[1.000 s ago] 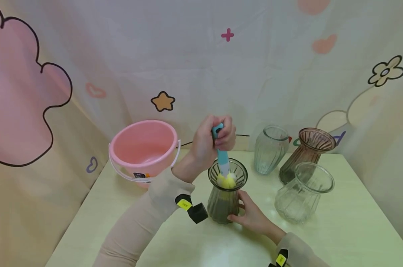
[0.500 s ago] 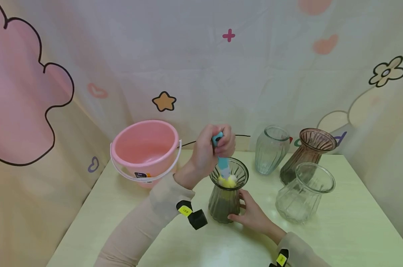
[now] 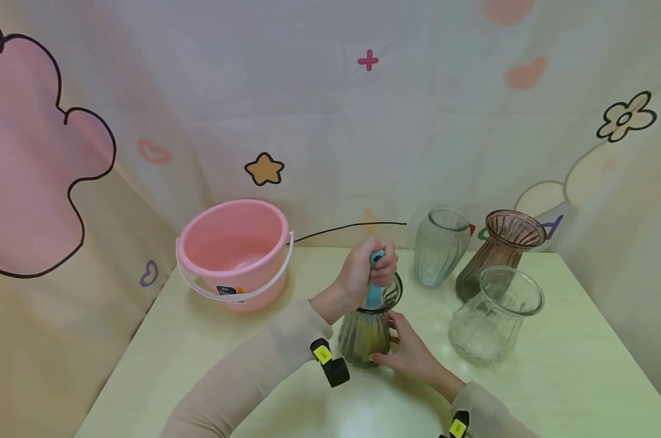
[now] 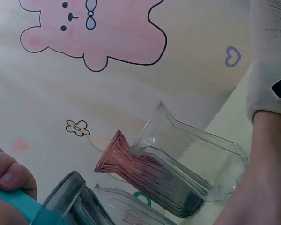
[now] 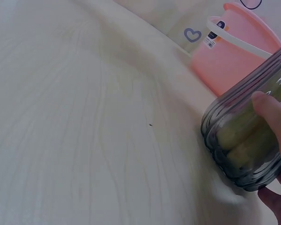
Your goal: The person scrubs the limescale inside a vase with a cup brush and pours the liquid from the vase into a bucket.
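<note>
My left hand (image 3: 360, 274) grips the teal handle (image 3: 374, 295) of a bottle brush, just above the mouth of a grey ribbed glass vase (image 3: 352, 340). The brush's yellow head (image 5: 250, 136) is down inside the vase, seen through the glass near its bottom in the right wrist view. Around the lower right side of the vase, my right hand (image 3: 412, 356) holds it upright on the table, thumb in front. In the left wrist view, the left hand's curled fingers (image 4: 11, 176) wrap the teal handle beside the vase rim.
A pink bucket (image 3: 265, 298) with a white handle stands at the left. To the right are a pale bluish glass vase (image 3: 442, 249), a reddish-brown one (image 3: 484, 267) and a clear one (image 3: 486, 334). A printed curtain (image 3: 319, 91) hangs behind the table (image 3: 308, 407).
My left hand has moved down with the brush, whose yellow head has gone from the vase's mouth deep into it. The right hand keeps its hold on the vase.
</note>
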Available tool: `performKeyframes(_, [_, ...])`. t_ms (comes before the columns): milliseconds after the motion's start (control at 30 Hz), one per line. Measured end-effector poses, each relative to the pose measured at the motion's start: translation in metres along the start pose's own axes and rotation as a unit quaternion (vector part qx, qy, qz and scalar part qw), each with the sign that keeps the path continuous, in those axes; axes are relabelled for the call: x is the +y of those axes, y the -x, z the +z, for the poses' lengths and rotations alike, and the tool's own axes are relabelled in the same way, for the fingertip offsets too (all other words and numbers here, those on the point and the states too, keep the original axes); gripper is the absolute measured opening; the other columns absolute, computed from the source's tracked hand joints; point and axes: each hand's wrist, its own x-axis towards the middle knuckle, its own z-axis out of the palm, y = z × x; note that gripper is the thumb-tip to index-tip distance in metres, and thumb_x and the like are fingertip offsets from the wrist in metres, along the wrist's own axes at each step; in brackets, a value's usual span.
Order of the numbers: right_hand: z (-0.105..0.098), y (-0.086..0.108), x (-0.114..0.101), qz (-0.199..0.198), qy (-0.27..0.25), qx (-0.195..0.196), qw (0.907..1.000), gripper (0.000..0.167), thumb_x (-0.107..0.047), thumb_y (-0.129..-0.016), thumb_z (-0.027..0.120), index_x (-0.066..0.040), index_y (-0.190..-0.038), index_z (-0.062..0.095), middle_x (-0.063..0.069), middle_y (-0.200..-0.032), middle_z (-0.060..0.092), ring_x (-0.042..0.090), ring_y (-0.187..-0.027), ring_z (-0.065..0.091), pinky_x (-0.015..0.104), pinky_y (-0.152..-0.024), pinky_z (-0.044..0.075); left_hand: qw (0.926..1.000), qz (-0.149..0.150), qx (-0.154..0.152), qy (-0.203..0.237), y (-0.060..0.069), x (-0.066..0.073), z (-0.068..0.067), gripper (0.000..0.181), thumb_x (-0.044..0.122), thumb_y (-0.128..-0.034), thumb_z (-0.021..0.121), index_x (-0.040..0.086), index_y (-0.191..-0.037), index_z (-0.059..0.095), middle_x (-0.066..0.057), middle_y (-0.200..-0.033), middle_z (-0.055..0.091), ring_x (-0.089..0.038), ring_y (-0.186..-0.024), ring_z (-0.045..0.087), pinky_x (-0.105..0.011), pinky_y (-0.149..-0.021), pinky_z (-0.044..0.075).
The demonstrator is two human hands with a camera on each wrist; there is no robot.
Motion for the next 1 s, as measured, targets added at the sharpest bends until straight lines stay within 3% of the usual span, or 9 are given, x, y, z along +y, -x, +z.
performKeyframes(167, [0.005,0.001,-0.002,0.01,0.006,0.011,0.9999,0.087,-0.012,-0.067,0.081,-0.01,-0.138,0.03,0.008,-0.133,0.038,0.03,-0.122,0.043,0.037,-0.09,0.047,0.9998,0.016,-0.011,-0.004,0.001,0.017,0.004,0.03,0.012,-0.0828,0.019,0.015,-0.053,0.023,0.007,-0.045,0.022,-0.015,-0.039,0.014,-0.026,-0.042,0.013])
performKeyframes(300, [0.006,0.002,-0.005,0.018,0.002,0.016,0.9997,0.088,-0.011,-0.065,0.082,-0.01,-0.137,0.03,0.008,-0.132,0.038,0.029,-0.122,0.043,0.037,-0.089,0.048,0.9988,0.038,-0.031,0.001,-0.001,0.042,0.008,0.03,0.012,-0.0827,0.018,0.014,-0.053,0.023,0.005,-0.045,0.022,-0.013,-0.038,0.014,-0.028,-0.042,0.011])
performKeyframes(433, [0.007,0.002,-0.007,0.025,0.006,0.015,0.9996,0.089,-0.012,-0.065,0.082,-0.011,-0.137,0.03,0.007,-0.132,0.038,0.029,-0.122,0.043,0.037,-0.089,0.048,0.9971,0.066,-0.032,0.017,-0.002,0.071,0.012,0.033,0.012,-0.0841,0.019,0.016,-0.052,0.025,0.006,-0.044,0.022,-0.012,-0.038,0.014,-0.028,-0.042,0.01])
performKeyframes(533, [0.007,0.003,-0.007,0.026,0.007,0.015,0.9995,0.089,-0.013,-0.066,0.082,-0.012,-0.137,0.03,0.008,-0.132,0.037,0.029,-0.122,0.043,0.037,-0.089,0.048,0.9966,0.072,-0.032,0.026,-0.003,0.084,0.013,0.034,0.012,-0.0841,0.019,0.016,-0.051,0.025,0.006,-0.044,0.022,-0.012,-0.039,0.014,-0.027,-0.042,0.01])
performKeyframes(833, [0.006,0.002,-0.008,0.035,0.009,0.014,0.9993,0.089,-0.015,-0.066,0.082,-0.012,-0.137,0.029,0.008,-0.132,0.037,0.03,-0.123,0.042,0.038,-0.089,0.048,0.9961,0.073,-0.045,0.02,0.0,0.081,0.013,0.03,0.013,-0.0814,0.019,0.015,-0.052,0.025,0.007,-0.045,0.023,-0.011,-0.039,0.015,-0.027,-0.042,0.011])
performKeyframes(1000, [0.005,0.001,-0.007,0.029,0.011,0.021,0.9993,0.089,-0.013,-0.065,0.082,-0.01,-0.137,0.029,0.008,-0.131,0.038,0.029,-0.121,0.043,0.036,-0.088,0.048,0.9969,0.065,-0.041,0.019,0.001,0.061,0.009,0.03,0.013,-0.0816,0.018,0.015,-0.052,0.024,0.007,-0.044,0.023,-0.012,-0.039,0.015,-0.029,-0.043,0.009])
